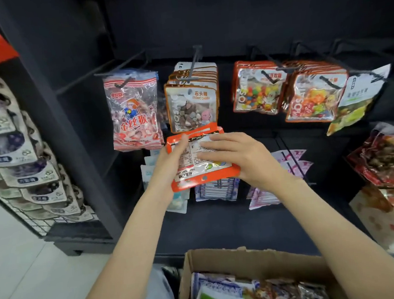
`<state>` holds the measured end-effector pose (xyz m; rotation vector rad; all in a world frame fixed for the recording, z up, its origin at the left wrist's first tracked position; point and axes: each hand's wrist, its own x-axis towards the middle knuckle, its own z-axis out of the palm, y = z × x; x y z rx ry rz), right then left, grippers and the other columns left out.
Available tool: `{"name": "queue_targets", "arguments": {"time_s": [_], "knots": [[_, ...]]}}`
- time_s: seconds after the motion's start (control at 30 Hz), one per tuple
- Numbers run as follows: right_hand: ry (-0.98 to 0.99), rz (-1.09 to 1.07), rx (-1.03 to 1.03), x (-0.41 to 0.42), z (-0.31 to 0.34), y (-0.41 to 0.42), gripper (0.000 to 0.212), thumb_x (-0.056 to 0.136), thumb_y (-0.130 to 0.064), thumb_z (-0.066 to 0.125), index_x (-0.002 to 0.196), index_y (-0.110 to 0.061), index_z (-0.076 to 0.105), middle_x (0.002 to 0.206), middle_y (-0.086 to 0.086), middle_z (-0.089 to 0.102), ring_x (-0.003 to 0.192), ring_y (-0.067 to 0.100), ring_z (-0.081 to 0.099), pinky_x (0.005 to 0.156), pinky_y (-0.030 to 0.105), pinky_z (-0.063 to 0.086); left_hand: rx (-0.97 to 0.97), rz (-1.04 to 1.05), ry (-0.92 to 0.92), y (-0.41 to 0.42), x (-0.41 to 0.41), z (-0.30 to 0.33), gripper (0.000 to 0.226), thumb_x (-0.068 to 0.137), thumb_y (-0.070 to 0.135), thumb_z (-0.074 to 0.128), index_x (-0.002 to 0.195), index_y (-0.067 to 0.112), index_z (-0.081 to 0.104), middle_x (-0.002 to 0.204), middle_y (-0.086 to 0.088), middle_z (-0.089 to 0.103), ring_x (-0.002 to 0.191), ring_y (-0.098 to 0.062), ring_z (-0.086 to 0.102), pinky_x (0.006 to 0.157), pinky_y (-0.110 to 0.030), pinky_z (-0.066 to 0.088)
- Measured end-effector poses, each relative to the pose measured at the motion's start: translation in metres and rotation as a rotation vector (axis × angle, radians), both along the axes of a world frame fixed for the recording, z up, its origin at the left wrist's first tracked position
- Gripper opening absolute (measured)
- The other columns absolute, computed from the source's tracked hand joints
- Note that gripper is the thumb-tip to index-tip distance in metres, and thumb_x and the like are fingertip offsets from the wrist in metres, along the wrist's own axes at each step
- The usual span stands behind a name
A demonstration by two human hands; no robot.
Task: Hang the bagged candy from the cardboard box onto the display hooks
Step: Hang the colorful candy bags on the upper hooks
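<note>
Two bare forearms, no sleeves, left hand [167, 173], right hand [244, 159], ringless fingers

This is a shop aisle. A dark display rack [229, 28] carries rows of metal hooks [195, 62] hung with retail candy bags [192, 107]. At the bottom edge an open cardboard box [223, 258] holds more packaged stock.

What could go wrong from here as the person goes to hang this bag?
The orange-edged bag is held back side up with its hang hole at the near edge, so it may go on reversed unless turned. The left hand grips one edge while the right hand lies flat on it, so it could slip. The stone candy hook looks full.
</note>
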<state>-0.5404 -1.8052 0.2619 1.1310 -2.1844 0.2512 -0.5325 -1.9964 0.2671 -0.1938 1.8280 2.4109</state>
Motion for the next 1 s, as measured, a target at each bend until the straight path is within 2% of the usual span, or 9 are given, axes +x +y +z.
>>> {"name": "queue_targets", "arguments": {"time_s": [0.07,0.17,0.27,0.43,0.53,0.67,0.8,0.9,1.0], "knots": [[-0.144,0.053,-0.104,0.008,0.01,0.002,0.035,0.088,-0.04,0.056,0.117,-0.025,0.068,0.117,-0.01,0.067,0.115,0.011,0.057,0.095,0.031,0.045,0.05,0.0,-0.016,-0.003,-0.001,0.001,0.042,0.091,0.042,0.056,0.126,0.018,0.054,0.109,-0.008,0.07,0.084,-0.019,0.071,0.064,-0.031,0.057],[-0.445,0.017,-0.587,0.027,0.028,0.002,0.011,0.088,-0.032,0.063,0.093,-0.029,0.072,0.087,-0.028,0.069,0.084,-0.003,0.066,0.073,0.017,0.051,-0.219,0.054,0.116,-0.01,-0.002,-0.004,0.051,0.091,0.054,0.05,0.136,0.03,0.042,0.128,0.002,0.06,0.111,-0.016,0.062,0.096,-0.041,0.049],[-0.745,-0.109,-0.976,0.032,0.033,0.012,0.001,0.087,-0.027,0.067,0.088,-0.027,0.068,0.082,-0.01,0.073,0.075,0.008,0.07,0.067,0.023,0.056,-0.409,0.072,0.283,-0.01,0.006,-0.003,0.037,0.095,0.041,0.053,0.129,0.03,0.044,0.12,0.012,0.061,0.112,-0.011,0.059,0.1,-0.043,0.046],[-0.837,-0.213,-0.928,0.039,0.024,0.021,0.002,0.086,-0.029,0.067,0.088,-0.028,0.067,0.085,-0.006,0.073,0.078,0.007,0.07,0.069,0.021,0.056,-0.401,-0.038,0.338,0.012,0.027,0.012,0.045,0.09,0.052,0.047,0.131,0.033,0.044,0.124,0.016,0.058,0.117,-0.003,0.053,0.105,-0.036,0.041],[-0.758,-0.274,-0.962,0.042,0.019,0.026,0.007,0.086,-0.031,0.068,0.091,-0.03,0.063,0.084,-0.01,0.072,0.076,0.004,0.069,0.065,0.019,0.056,-0.489,-0.086,0.347,0.023,0.029,0.011,0.055,0.073,0.058,0.068,0.12,0.046,0.041,0.12,0.023,0.055,0.114,0.003,0.051,0.099,-0.028,0.04],[-0.669,-0.312,-1.139,0.048,0.011,0.036,0.053,0.085,-0.032,0.069,0.129,-0.029,0.039,0.079,0.006,0.068,0.07,0.013,0.067,0.061,0.025,0.053,-0.559,-0.008,0.4,0.048,0.025,0.0,0.063,0.076,0.033,0.078,0.126,0.033,0.038,0.114,0.021,0.057,0.105,0.006,0.053,0.086,-0.017,0.042],[-0.614,-0.281,-1.011,0.049,-0.005,0.051,0.073,0.081,-0.028,0.074,0.137,-0.039,0.028,0.131,-0.014,0.049,0.121,0.002,0.049,0.102,0.028,0.043,-0.589,0.043,0.468,0.085,0.009,-0.001,0.079,0.075,0.043,0.076,0.139,0.025,0.033,0.127,0.01,0.056,0.117,-0.009,0.052,0.102,-0.033,0.041],[-0.529,-0.415,-0.974,0.037,0.0,0.066,0.066,0.083,-0.034,0.072,0.137,-0.039,0.035,0.13,-0.009,0.045,0.114,-0.014,0.04,0.095,0.001,0.03,-0.635,0.055,0.519,0.11,0.0,0.004,0.078,0.081,0.042,0.071,0.142,0.022,0.027,0.108,0.027,0.048,0.1,0.014,0.042,0.087,-0.004,0.032],[-0.496,-0.457,-0.921,0.021,0.011,0.075,0.066,0.085,-0.034,0.068,0.142,-0.036,0.035,0.129,-0.005,0.043,0.111,-0.004,0.04,0.084,-0.005,0.026,-0.663,0.101,0.544,0.124,-0.012,0.011,0.076,0.084,0.04,0.069,0.143,0.021,0.025,0.113,0.018,0.051,0.098,0.006,0.045,0.078,-0.005,0.029]]}}
